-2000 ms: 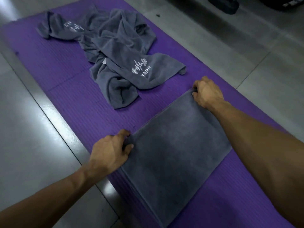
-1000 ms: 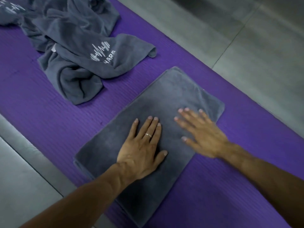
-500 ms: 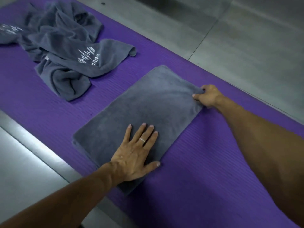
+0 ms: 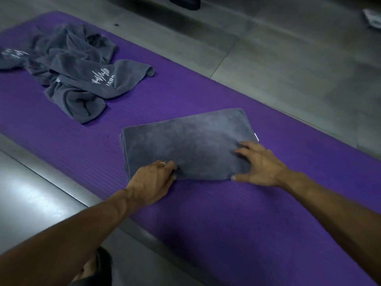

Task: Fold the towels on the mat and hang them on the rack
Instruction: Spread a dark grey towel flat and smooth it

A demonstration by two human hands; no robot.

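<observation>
— Head view: what lay at left?
— Crumpled grey terry towels (image 4: 76,79) on the ribbed purple foam mat (image 4: 206,213).
— And centre?
— A flat folded towel (image 4: 185,141); the left hand (image 4: 150,182) pinched its near edge, and the right hand (image 4: 259,164) gripped its right corner with spread fingers.

Folded grey towel (image 4: 189,141) on purple mat (image 4: 226,213)
</observation>
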